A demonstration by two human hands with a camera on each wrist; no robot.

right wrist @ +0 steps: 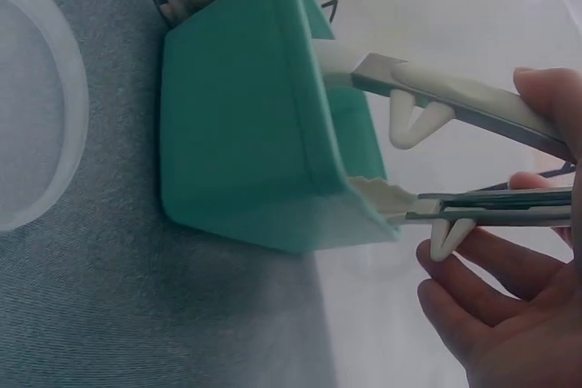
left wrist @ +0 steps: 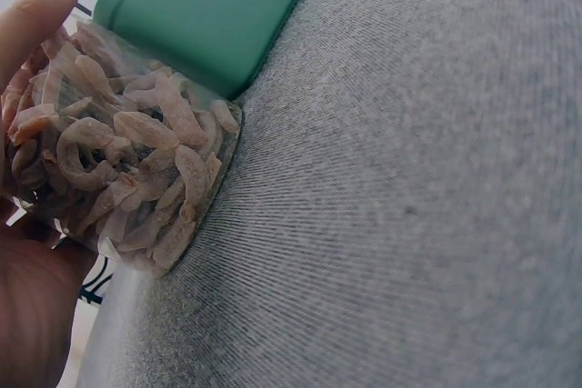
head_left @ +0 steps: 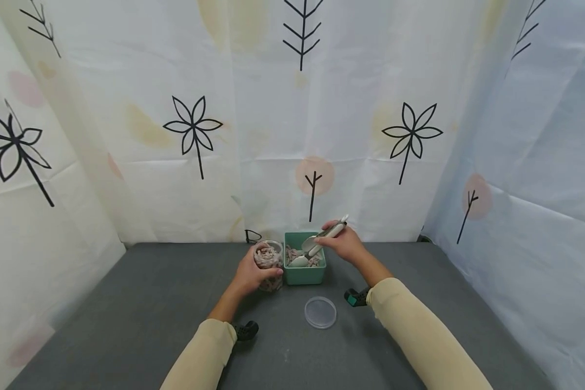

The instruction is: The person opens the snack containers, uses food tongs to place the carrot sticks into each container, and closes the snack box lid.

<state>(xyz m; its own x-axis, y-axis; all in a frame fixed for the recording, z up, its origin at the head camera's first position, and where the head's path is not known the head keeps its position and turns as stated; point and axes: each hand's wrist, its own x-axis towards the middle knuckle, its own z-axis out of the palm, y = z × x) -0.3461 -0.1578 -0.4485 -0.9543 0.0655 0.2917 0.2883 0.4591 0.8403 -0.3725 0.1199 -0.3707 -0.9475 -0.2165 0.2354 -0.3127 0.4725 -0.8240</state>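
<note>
My left hand (head_left: 251,273) grips a clear plastic jar (head_left: 268,259) standing on the table, thumb across its front. Pale, dried curled strips (left wrist: 145,152) fill much of the jar. Right beside it stands a green rectangular container (head_left: 304,276) with more of these strips (head_left: 292,253) inside. My right hand (head_left: 347,244) holds white-and-metal tongs (head_left: 332,230) from above. Their arms are spread, and the white tips (head_left: 299,262) reach down into the container. In the right wrist view, the container's wall (right wrist: 236,115) hides the tong tips.
A round clear lid (head_left: 320,312) lies on the dark grey table (head_left: 185,303) in front of the container. A white patterned curtain (head_left: 253,130) hangs along the table's back and sides. Black wrist straps (head_left: 246,330) sit at both sleeve cuffs.
</note>
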